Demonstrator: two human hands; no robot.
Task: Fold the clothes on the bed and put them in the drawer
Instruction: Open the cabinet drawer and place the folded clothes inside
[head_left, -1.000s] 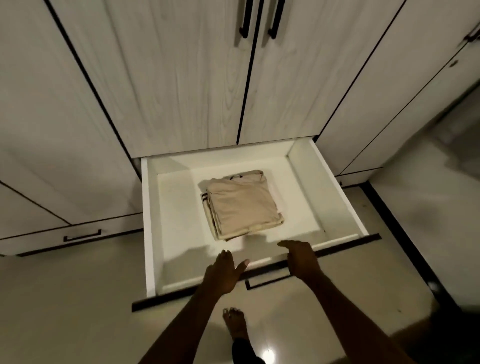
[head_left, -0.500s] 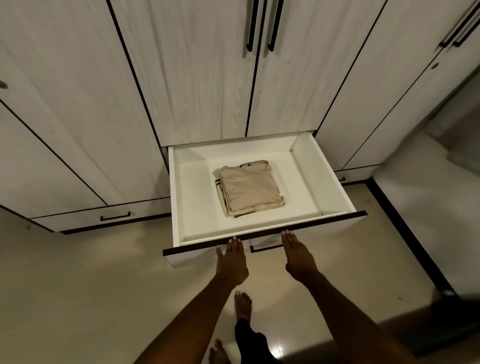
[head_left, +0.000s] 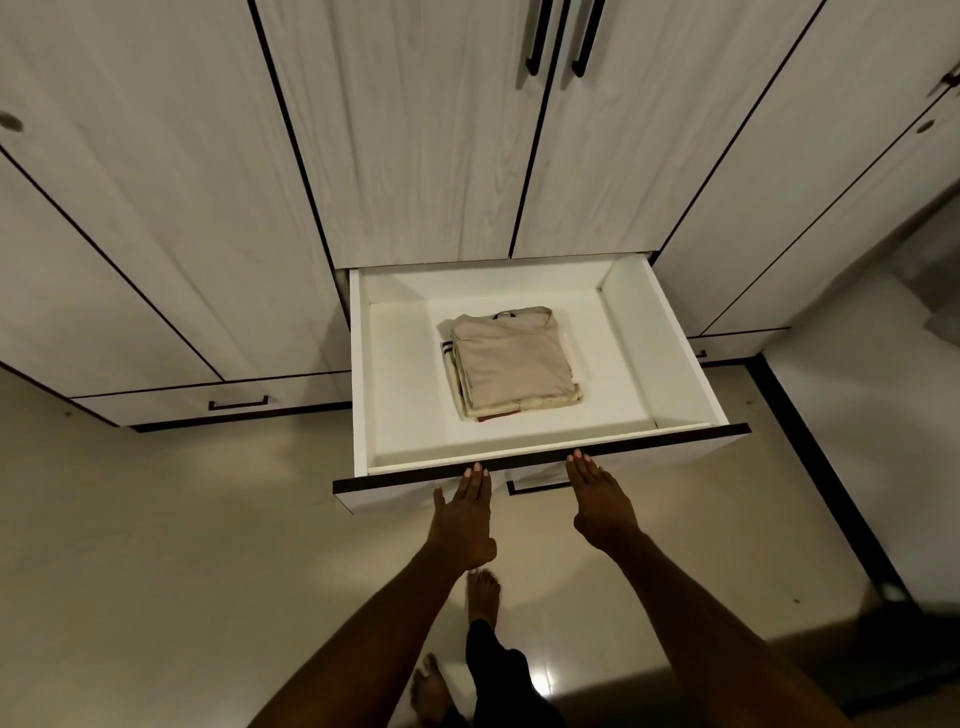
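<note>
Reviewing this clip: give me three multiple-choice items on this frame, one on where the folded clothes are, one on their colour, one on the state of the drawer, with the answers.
1. Where does the stack of folded clothes lie?
A. on the floor
B. inside the drawer
C. in the person's hands

2. What colour is the top garment of the stack?
A. beige
B. blue
C. black

3. What state is the drawer in?
A. shut
B. taken out of the wardrobe
C. open

Answers: 1 B, the stack sits on the drawer's white bottom. 2 A, the top fabric is beige. 3 C, its inside shows, with the left hand and right hand flat at its front edge.
</note>
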